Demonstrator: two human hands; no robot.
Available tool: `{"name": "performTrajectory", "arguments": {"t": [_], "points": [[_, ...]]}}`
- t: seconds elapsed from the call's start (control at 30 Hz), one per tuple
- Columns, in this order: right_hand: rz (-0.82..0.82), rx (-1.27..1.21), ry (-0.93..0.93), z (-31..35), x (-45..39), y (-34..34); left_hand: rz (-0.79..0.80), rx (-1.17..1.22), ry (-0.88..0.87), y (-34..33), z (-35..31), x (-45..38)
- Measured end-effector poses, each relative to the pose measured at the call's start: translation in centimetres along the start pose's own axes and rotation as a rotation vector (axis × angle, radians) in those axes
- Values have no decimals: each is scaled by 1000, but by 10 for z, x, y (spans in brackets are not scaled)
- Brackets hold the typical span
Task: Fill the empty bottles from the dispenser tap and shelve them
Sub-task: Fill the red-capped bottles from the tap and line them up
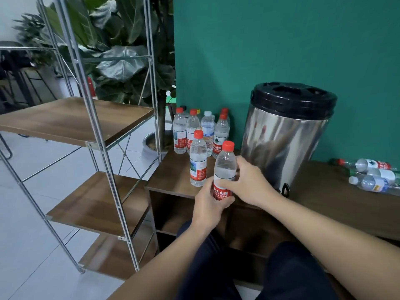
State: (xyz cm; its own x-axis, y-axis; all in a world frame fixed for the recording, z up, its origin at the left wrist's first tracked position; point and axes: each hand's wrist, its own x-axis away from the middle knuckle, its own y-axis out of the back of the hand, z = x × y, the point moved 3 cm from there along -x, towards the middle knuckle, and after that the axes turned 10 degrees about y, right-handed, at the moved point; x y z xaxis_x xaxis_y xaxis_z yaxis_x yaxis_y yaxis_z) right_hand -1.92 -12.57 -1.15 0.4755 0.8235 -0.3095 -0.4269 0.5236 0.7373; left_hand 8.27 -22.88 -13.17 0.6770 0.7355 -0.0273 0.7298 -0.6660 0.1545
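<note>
Red-capped bottle (224, 169) at frame centre, upright, long axis vertical, capped. Gripped low on the label by left hand (208, 202), mid-body by right hand (244, 180). Shelf rack (91, 120) at left; left hand nearer.

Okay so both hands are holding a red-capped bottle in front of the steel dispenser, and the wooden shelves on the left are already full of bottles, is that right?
Not quite. The head view shows both hands, left hand and right hand, on the red-capped bottle in front of the steel dispenser, but the wooden shelves hold no bottles.
</note>
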Motion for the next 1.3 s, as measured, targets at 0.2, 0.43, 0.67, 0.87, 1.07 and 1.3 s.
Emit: {"name": "performTrajectory", "arguments": {"t": [0.2,0.43,0.67,0.87,1.07,1.3], "points": [[-134,-53,-102,-17,-19,-26,-22,-132,-14,7,-9,-19],[-195,-39,-155,-37,-49,-48,-221,-307,41,52,-4,-40],[-230,-132,-128,-51,-67,-66,-283,-288,74,80,0,-76],[-247,-206,-93,-55,-87,-85,-212,-262,16,86,13,-106],[-243,-321,-58,-55,-123,-118,-234,-212,54,105,20,-143],[-259,-131,-93,-46,-170,-139,-346,-336,90,121,9,-183]]}}
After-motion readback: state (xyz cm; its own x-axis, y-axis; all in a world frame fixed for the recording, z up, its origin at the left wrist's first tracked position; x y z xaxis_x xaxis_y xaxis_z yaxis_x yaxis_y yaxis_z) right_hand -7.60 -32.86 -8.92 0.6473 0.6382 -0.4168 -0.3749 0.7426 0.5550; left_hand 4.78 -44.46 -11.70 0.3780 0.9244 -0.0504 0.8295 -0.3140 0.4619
